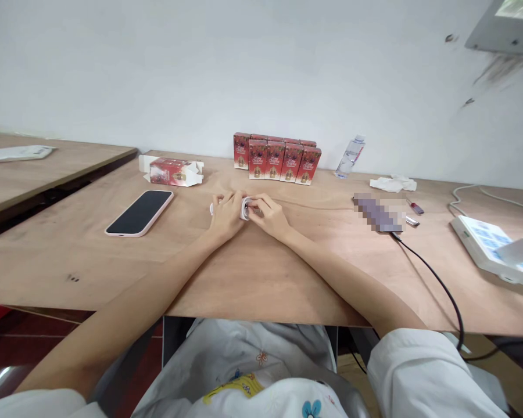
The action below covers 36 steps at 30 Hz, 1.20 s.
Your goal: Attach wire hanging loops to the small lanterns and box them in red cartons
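Observation:
My left hand [229, 213] is closed around a small white object [244, 209], which looks like a roll or wrapping. One end of it shows at the fingertips, and a bit of white sticks out on the far left side of the hand. My right hand [269, 216] meets that end with fingers and thumb pinched together. Something small and dark shows there, too small to name. Beyond my left hand, a red printed box [169, 172] lies on its side with its white end flaps open. Several closed red boxes [283, 161] stand in rows against the wall.
A phone [140, 213] lies on the wooden table [261, 278] at left. To the right are a clear bottle [351, 157], crumpled tissue [393, 183], a blurred-out device [377, 213] on a black cable [436, 273], and a white power strip [492, 247].

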Tool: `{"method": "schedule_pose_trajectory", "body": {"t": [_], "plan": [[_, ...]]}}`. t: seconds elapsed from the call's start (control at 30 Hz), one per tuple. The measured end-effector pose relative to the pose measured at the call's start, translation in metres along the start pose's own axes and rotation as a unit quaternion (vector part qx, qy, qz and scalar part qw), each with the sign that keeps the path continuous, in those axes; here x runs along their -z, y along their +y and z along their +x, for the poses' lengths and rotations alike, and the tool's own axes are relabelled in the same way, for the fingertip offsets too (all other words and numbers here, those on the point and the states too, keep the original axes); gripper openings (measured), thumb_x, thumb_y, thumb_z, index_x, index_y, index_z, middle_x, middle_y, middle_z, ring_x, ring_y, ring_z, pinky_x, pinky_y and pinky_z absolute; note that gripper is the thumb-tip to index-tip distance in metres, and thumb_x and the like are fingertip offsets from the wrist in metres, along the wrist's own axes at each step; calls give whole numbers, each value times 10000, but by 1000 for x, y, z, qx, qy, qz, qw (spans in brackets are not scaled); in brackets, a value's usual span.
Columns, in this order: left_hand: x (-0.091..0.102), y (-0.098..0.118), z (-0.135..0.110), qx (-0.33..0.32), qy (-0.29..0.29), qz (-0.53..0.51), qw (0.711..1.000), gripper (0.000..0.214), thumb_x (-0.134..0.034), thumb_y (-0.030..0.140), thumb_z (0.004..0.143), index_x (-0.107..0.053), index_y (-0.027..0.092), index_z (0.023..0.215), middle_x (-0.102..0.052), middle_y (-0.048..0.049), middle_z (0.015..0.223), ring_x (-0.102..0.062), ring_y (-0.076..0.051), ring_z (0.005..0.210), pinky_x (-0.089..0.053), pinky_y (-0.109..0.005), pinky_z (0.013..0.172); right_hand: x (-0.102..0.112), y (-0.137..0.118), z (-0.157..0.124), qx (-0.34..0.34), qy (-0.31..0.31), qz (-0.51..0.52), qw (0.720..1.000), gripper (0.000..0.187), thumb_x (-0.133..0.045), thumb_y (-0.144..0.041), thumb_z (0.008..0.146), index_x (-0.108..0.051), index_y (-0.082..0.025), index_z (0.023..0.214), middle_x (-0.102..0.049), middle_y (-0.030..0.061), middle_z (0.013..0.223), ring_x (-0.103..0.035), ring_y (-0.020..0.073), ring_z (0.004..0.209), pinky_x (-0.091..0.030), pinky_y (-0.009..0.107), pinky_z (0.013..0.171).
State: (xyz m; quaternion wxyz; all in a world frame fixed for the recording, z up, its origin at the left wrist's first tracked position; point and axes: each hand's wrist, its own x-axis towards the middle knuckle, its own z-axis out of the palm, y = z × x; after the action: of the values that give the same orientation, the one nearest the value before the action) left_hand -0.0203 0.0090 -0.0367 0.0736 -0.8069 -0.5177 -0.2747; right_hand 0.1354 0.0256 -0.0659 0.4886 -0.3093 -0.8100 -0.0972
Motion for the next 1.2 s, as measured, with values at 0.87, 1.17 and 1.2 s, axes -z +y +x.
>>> {"method": "schedule_pose_trajectory", "body": {"t": [0.87, 1.17, 1.2], "plan": [[-7, -5, 0, -21, 33, 21, 999, 251, -471, 168, 865, -517, 185, 1111, -665, -131, 1158, -583, -297, 1100, -313, -452, 925, -2, 3, -2, -16, -15, 37, 999, 160, -498, -267, 928, -629, -202, 864, -680, 106, 1085, -685, 186, 952, -561, 319, 850], [-5, -2, 0, -11, 21, 27, 999, 244, -444, 167, 876, -519, 173, 1108, -666, -145, 1146, -580, -307, 1103, -314, -468, 928, 1, 0, 1, -28, -30, 11, 999, 105, -532, -242, 903, -613, -203, 850, -671, 99, 1101, -676, 182, 920, -545, 303, 816], [-6, -2, 0, -13, 19, 28, 999, 255, -444, 154, 868, -517, 175, 1111, -665, -145, 1145, -578, -304, 1106, -315, -465, 927, 1, -1, 1, -24, -26, 11, 999, 103, -531, -236, 902, -609, -200, 844, -668, 103, 1092, -670, 190, 945, -543, 310, 830]]}}
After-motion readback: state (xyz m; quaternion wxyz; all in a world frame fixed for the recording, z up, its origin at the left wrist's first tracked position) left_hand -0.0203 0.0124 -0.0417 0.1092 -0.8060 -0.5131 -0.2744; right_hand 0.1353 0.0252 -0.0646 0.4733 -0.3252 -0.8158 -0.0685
